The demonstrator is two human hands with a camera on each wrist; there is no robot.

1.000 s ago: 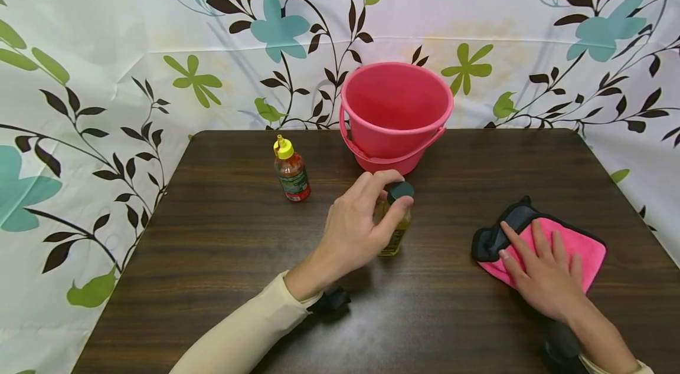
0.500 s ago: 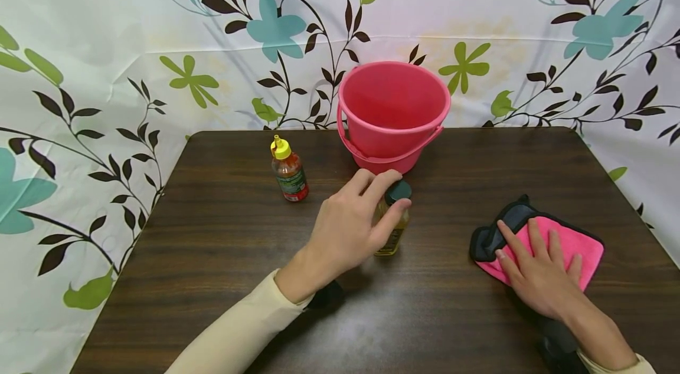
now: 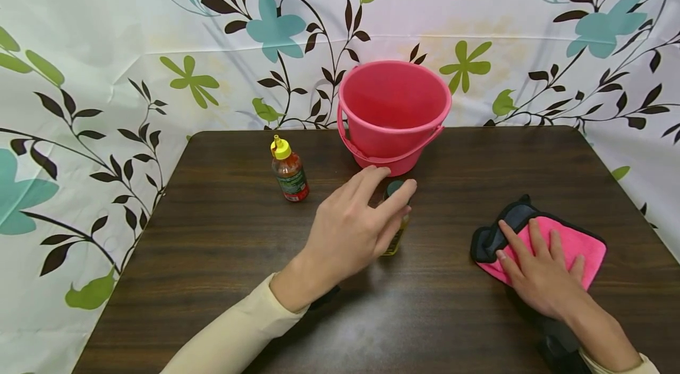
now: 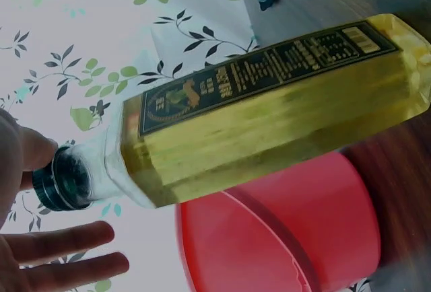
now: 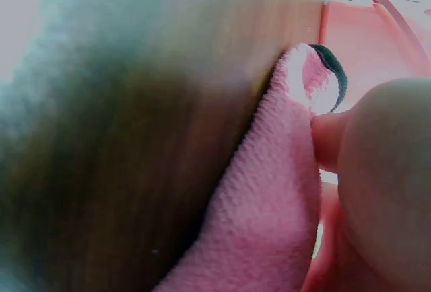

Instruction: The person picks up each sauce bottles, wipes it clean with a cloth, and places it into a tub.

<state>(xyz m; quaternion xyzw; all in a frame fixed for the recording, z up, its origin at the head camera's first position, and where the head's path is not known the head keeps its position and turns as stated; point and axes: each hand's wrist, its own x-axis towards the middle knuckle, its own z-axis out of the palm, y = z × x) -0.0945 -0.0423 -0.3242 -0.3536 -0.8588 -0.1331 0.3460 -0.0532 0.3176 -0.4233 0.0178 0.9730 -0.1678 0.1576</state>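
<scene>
A clear bottle of yellow oil with a black label stands on the table, partly hidden by my left hand in the head view. My left thumb and a finger are at its dark green cap; two other fingers stretch out past it. On the right, my right hand lies with fingers spread over a pink cloth with a dark grey, black-edged side folded over. The right wrist view shows the cloth's fluffy pink surface close up.
Behind the oil bottle stands a pink bucket, its handle hanging down in front. A red sauce bottle with a yellow cap is to the left. A floral curtain borders the dark wooden table.
My left hand has turned at the cap: the thumb has swung up and forward over it, hiding more of the bottle. The right hand stays on the cloth.
</scene>
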